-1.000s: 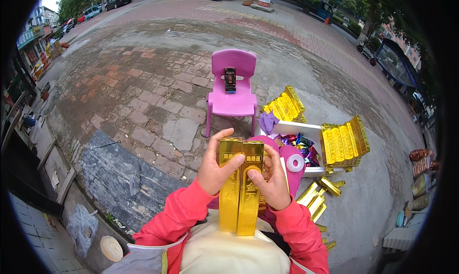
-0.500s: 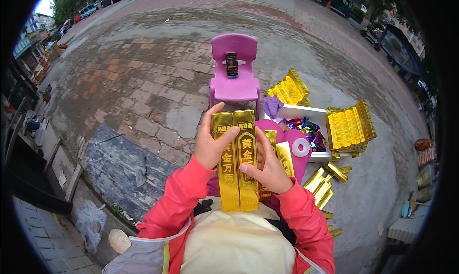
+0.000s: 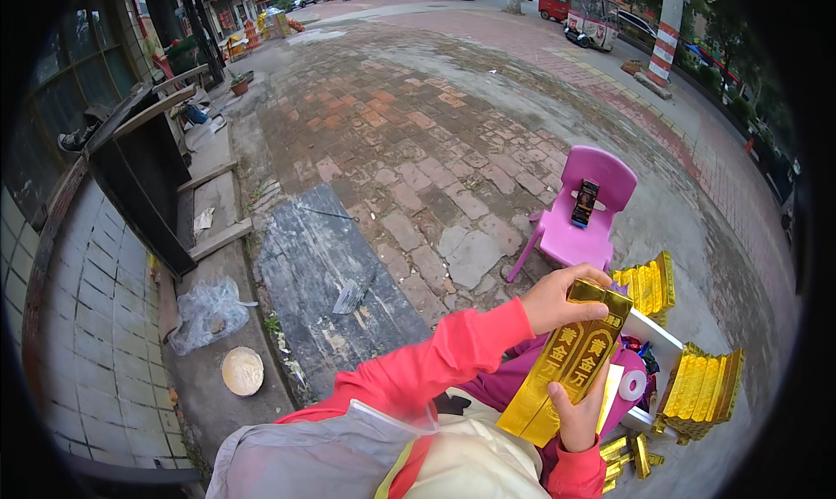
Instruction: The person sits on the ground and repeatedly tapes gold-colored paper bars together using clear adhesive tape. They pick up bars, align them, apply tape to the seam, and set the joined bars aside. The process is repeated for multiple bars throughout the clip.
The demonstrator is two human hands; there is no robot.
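Two long, flat gold foil boxes (image 3: pixel 568 353) lie side by side over my lap, tilted with their far ends to the right. Around the far end curls my left hand (image 3: pixel 557 302), its thumb on the top face. Lower on the right edge, my right hand (image 3: pixel 582 419) grips the pair, thumb on top and the other fingers mostly hidden. Just right of this hand, a white tape roll (image 3: pixel 623 380) rests on my purple-clad leg. Past it, a white tray (image 3: pixel 657 330) contains shiny coloured foil pieces (image 3: pixel 645 360), partly covered by my leg.
Stacked gold boxes (image 3: pixel 697 384) stand at the tray's right end, another stack (image 3: pixel 646 286) behind it. Loose gold pieces (image 3: pixel 643 457) lie on the ground. A purple chair (image 3: pixel 564 240) bears a small black box (image 3: pixel 584 203). Leftward are a dark board (image 3: pixel 326 268), bowl (image 3: pixel 243 372) and plastic bag (image 3: pixel 212 313).
The view has swung left, so chair, tray and stacks appear farther right. My left hand has shifted from the boxes' left side to their far end. The pair now slants.
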